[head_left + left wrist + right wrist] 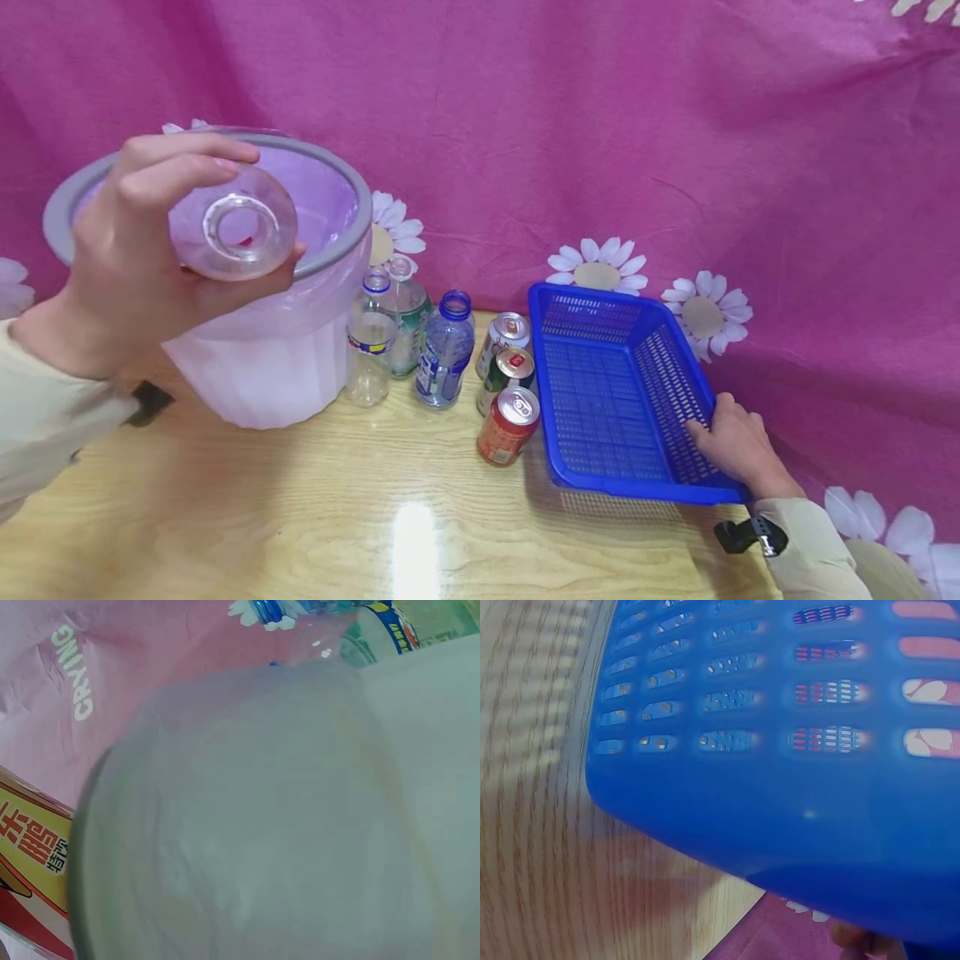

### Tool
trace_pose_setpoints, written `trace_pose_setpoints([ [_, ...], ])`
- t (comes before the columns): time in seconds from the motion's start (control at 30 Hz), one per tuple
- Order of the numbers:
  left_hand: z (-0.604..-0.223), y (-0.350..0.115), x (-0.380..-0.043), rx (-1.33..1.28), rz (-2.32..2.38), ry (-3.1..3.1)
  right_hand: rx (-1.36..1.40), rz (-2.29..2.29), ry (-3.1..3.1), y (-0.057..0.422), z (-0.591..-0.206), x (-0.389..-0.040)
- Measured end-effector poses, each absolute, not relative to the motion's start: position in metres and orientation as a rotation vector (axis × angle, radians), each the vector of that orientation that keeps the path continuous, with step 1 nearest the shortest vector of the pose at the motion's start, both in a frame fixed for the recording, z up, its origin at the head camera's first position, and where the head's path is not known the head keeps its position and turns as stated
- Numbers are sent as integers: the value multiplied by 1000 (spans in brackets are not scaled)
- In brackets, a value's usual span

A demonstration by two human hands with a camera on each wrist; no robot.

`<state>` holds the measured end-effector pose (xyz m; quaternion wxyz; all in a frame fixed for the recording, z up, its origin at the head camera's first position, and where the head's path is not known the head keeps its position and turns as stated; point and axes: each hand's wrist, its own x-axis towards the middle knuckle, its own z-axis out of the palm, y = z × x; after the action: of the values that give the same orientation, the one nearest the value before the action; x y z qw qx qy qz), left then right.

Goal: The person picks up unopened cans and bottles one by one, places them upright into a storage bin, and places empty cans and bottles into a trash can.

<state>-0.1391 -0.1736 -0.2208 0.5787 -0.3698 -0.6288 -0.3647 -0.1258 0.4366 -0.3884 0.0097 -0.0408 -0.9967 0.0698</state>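
Observation:
My left hand (pixel 150 225) holds a clear plastic bottle (pixel 262 250) over the near side of the bin's mouth, its uncapped neck facing the head camera. The left wrist view shows the bottle's yellow and red label (pixel 34 847) at the left edge. Beneath the hand stands the pale bin (pixel 262 387) with a grey rim (pixel 358 204) and a thin liner. At the right, my right hand (pixel 738 442) grips the rim of a blue plastic basket (pixel 600 392), which has slotted walls and nothing inside. In the right wrist view the basket wall (pixel 735 795) fills most of the picture.
Between bin and basket stand a clear bottle (pixel 369 367), a green-labelled bottle (pixel 411 325) and a blue-necked bottle (pixel 444 358). Beside the basket are a silver can (pixel 504 337), a green can (pixel 508 371) and a red can (pixel 507 429). A pink flowered cloth (pixel 480 125) hangs behind.

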Motion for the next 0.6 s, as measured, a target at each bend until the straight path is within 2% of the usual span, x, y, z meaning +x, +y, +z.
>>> trace_pose_setpoints([
  [0.6,-223,-193,-140,-782,-756,-1622,-130,211,-3116,437,-391,-128],
])
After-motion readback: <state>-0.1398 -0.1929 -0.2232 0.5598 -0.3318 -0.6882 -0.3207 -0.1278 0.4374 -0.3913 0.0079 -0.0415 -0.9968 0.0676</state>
